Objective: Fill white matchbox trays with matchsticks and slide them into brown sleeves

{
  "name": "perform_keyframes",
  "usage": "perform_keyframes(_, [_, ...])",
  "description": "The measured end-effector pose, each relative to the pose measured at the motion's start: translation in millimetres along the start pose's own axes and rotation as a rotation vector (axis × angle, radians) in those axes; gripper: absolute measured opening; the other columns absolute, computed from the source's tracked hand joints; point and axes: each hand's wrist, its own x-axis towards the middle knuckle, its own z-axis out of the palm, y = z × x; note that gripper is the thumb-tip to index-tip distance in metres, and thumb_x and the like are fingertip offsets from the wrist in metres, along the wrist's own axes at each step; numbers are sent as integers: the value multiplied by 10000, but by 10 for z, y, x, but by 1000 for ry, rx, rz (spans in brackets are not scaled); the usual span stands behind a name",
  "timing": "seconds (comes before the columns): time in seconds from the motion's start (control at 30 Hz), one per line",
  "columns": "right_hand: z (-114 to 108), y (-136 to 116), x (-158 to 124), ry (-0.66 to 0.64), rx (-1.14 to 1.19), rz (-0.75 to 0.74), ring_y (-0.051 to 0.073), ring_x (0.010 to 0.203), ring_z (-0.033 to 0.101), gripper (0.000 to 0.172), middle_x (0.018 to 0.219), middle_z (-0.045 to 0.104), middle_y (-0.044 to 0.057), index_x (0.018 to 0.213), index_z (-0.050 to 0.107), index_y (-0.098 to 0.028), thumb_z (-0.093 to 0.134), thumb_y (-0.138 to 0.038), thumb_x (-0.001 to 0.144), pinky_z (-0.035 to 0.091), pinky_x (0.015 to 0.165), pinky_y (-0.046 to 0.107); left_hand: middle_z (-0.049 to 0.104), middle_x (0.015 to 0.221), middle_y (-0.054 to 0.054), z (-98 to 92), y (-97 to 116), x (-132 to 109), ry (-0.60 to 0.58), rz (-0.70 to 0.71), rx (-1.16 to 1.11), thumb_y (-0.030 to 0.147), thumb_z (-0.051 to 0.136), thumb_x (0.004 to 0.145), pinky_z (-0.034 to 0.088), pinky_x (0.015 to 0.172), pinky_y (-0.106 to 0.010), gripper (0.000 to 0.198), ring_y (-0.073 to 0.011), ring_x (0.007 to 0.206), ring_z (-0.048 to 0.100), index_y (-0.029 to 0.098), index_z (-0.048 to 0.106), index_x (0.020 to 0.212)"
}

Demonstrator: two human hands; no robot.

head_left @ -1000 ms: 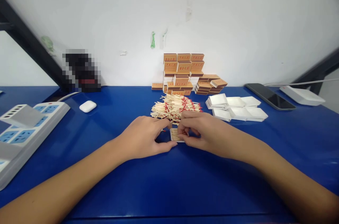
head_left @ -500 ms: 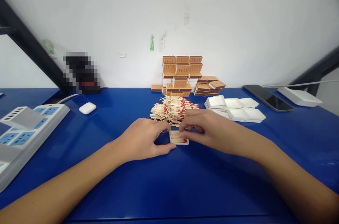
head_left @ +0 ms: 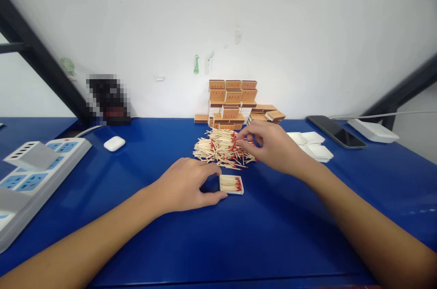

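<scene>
A small white matchbox tray (head_left: 231, 184) holding red-tipped matches lies on the blue table (head_left: 218, 234). My left hand (head_left: 186, 184) rests beside it, thumb and forefinger curled against the tray's left end. My right hand (head_left: 269, 145) reaches over the loose pile of matches (head_left: 220, 149) behind the tray, fingertips pinched at the pile's right edge; whether a match sits between them is too small to tell.
Orange matchbox sleeves (head_left: 235, 100) are stacked against the wall. Empty white trays (head_left: 312, 143) lie to the right, then a phone (head_left: 336, 130) and a white device (head_left: 372, 129). At left sit a power strip (head_left: 30, 175) and a white earbud case (head_left: 114, 143).
My right hand has lifted off the tray and moved back and right to the match pile. The tray now shows uncovered. My left hand has stayed at the tray's end.
</scene>
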Motion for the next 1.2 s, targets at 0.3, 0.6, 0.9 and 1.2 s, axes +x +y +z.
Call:
perform_keyframes(0.3, [-31, 82, 647, -406, -151, 44, 202, 787, 621, 188, 932, 728, 80, 910, 731, -192, 725, -379, 890, 402, 668, 335, 603, 641, 32, 45, -35, -16, 11, 26, -42, 474, 720, 890, 341, 560, -261, 302, -147, 571, 571, 201, 739, 1019])
perform_keyframes(0.6, [54, 129, 632, -349, -109, -30, 203, 737, 584, 264, 817, 699, 84, 866, 756, -190, 697, -444, 906, 372, 674, 349, 620, 654, 21, 64, -70, -21, 8, 29, -48, 501, 728, 893, 325, 551, -261, 344, -158, 591, 599, 192, 737, 1042])
perform_keyframes(0.9, [-235, 114, 512, -261, -87, -49, 194, 742, 565, 310, 844, 686, 80, 863, 785, -205, 649, -473, 938, 382, 678, 345, 613, 637, 25, 44, -91, 0, 37, 6, -32, 473, 725, 890, 334, 560, -267, 304, -149, 569, 575, 190, 744, 1000])
perform_keyframes(1.2, [-210, -360, 29, -424, 107, -88, 175, 789, 565, 262, 880, 658, 40, 791, 707, -209, 639, -388, 970, 393, 693, 327, 586, 601, 44, 51, -64, 15, 68, -29, -36, 476, 719, 890, 325, 547, -268, 287, -139, 534, 536, 206, 731, 985])
